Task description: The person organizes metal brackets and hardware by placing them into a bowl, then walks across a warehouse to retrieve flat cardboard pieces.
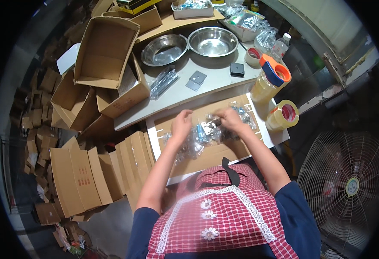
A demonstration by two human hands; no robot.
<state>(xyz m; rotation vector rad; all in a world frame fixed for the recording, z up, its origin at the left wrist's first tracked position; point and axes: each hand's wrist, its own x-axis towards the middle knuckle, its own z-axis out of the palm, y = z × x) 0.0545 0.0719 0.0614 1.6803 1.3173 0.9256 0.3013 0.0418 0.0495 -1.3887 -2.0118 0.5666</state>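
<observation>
My right hand (229, 120) is closed, its thumb and fingers pinching a small metal hardware piece (215, 120) above a pile of parts. To its left, my left hand (182, 124) is held over the pile with fingers curled in; whatever they grip, if anything, is hidden. Between the hands lie silver metal fittings (209, 127) and a small blue packet (201, 134). Clear plastic bags of hardware (188, 149) spread below my left hand. More bagged parts (241, 110) lie beyond my right hand. All of it rests on a cardboard sheet (215, 151) with a white border.
Two steel bowls (213, 42) stand at the back, with bagged dark strips (164, 82), grey plates (196, 80) and a black square block (237, 69) nearer. Tape rolls (283, 115) and an orange-blue tape dispenser (275, 71) are right. Open cardboard boxes (75, 181) crowd the left; a fan (352, 187) stands right.
</observation>
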